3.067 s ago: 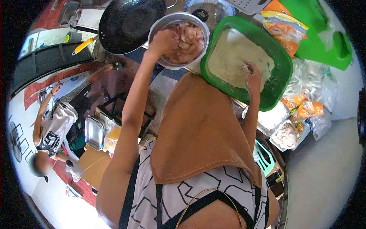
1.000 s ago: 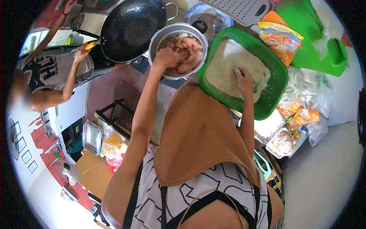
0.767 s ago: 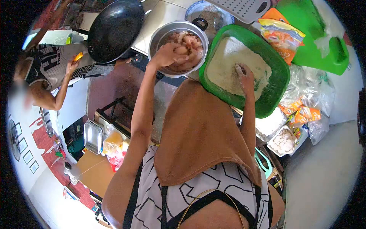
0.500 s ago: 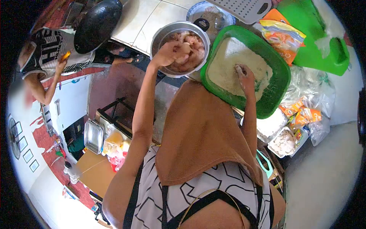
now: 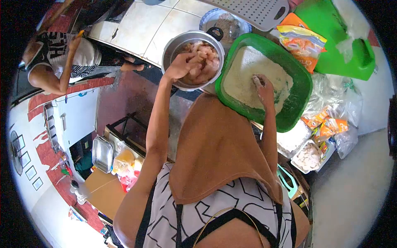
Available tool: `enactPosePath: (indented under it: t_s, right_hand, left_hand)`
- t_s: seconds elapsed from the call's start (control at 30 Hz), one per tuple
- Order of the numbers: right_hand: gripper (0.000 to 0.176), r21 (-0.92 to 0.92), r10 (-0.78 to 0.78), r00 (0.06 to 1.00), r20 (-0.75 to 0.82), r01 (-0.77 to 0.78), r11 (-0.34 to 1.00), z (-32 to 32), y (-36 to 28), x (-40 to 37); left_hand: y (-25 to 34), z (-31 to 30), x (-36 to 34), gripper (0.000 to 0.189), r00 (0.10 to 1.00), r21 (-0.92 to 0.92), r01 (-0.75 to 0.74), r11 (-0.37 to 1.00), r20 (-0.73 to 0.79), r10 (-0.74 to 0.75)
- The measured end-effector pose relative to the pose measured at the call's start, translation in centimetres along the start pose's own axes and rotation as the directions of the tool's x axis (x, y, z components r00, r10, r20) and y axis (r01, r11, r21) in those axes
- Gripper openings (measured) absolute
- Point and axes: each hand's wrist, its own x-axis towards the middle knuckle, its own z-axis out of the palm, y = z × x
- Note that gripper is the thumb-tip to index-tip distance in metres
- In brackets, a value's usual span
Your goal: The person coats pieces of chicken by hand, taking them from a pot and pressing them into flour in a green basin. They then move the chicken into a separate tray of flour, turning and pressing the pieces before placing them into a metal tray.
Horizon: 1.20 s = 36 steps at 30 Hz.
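Observation:
My left hand (image 5: 178, 67) reaches into a silver metal pot (image 5: 167, 58), its fingers curled onto pale pink raw meat pieces (image 5: 206, 66) that look like chicken. They close on one piece, which the fingers partly hide. My right hand (image 5: 263, 87) is over a green plastic basin (image 5: 304, 89) that holds whitish flour (image 5: 244, 70). Flour coats its fingertips, which are drawn together; whether anything is between them I cannot make out. The pot and basin stand side by side on the counter.
Behind the pot is a blue-rimmed bowl (image 5: 206, 17), beside a grey perforated board (image 5: 256, 10). Orange packets (image 5: 300, 39), a green container (image 5: 351, 53) and plastic bags (image 5: 326, 89) crowd the right side. Another person (image 5: 58, 62) stands at the left, holding an orange item (image 5: 80, 34).
My left hand has lowered onto the meat with its fingers more curled. My right hand has shifted slightly over the flour. The black pan near the other person has moved up and away.

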Motion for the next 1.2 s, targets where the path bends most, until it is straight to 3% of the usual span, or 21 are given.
enactPosePath:
  t_s: [0.07,0.3,0.37,0.5,0.57,0.67,0.77,0.83,0.87,0.9,0.97,1.07,1.2]
  right_hand:
    - [0.029,0.022,0.017,1.000,0.016,-0.018,1.000,-0.1,0.3,0.1]
    - [0.026,-0.009,-0.046,0.999,-0.001,0.046,0.999,0.0,0.7,0.1]
    - [0.026,0.006,-0.042,0.999,0.011,0.042,0.999,0.0,0.6,0.2]
    - [0.026,0.017,-0.030,1.000,0.002,0.030,0.999,0.0,0.2,-0.2]
    - [0.026,0.011,0.006,1.000,0.003,-0.006,1.000,0.0,0.3,0.1]
    - [0.027,0.023,0.006,1.000,-0.001,-0.006,1.000,0.1,0.7,0.3]
    - [0.027,0.023,0.015,1.000,-0.007,-0.015,1.000,-0.1,0.9,0.2]
    - [0.026,0.004,0.059,0.998,-0.005,-0.059,0.998,-0.1,0.8,0.1]
    - [0.025,-0.005,-0.011,0.999,-0.030,0.011,1.000,0.0,1.2,0.3]
    - [0.024,-0.016,-0.082,0.995,-0.053,0.082,0.997,0.1,1.6,0.4]
    - [0.024,-0.018,-0.077,0.996,-0.048,0.076,0.997,0.1,1.9,0.7]
    - [0.022,-0.007,-0.060,0.997,-0.039,0.059,0.998,-0.2,0.5,0.2]
    - [0.020,-0.014,-0.012,0.999,-0.040,0.012,1.000,-0.2,0.2,0.1]
  left_hand:
    - [-0.4,-0.4,0.2,0.046,0.994,-0.147,0.070,0.987,0.094,-0.057]
    - [-1.5,-0.2,0.6,0.042,0.998,-0.109,0.052,0.993,0.041,-0.048]
    - [-2.5,0.4,0.9,0.042,0.999,-0.122,-0.017,0.992,-0.036,0.013]
    - [-3.9,0.8,1.5,0.044,0.984,-0.128,-0.177,0.976,-0.014,0.176]
    - [-1.4,0.6,0.8,0.041,1.000,0.115,-0.023,0.993,0.009,0.022]
    - [-2.1,1.5,1.0,0.036,1.000,0.231,0.007,0.973,-0.012,-0.005]
    - [-2.9,2.6,0.7,0.029,0.990,0.366,0.000,0.931,-0.134,0.052]
    - [-4.8,2.7,1.1,0.026,0.993,0.445,-0.032,0.895,-0.092,0.081]
    - [-4.8,2.6,1.2,0.023,0.993,0.518,-0.064,0.853,-0.054,0.107]
    - [-4.9,2.5,1.2,0.023,0.993,0.517,-0.065,0.853,-0.051,0.107]
    - [-4.6,2.0,1.1,0.019,0.996,0.489,0.031,0.872,-0.088,0.014]
    - [-1.2,0.1,0.1,0.018,1.000,0.414,0.010,0.910,-0.011,-0.006]
    - [-3.2,-1.4,0.6,0.021,0.999,0.333,-0.016,0.943,0.051,-0.001]
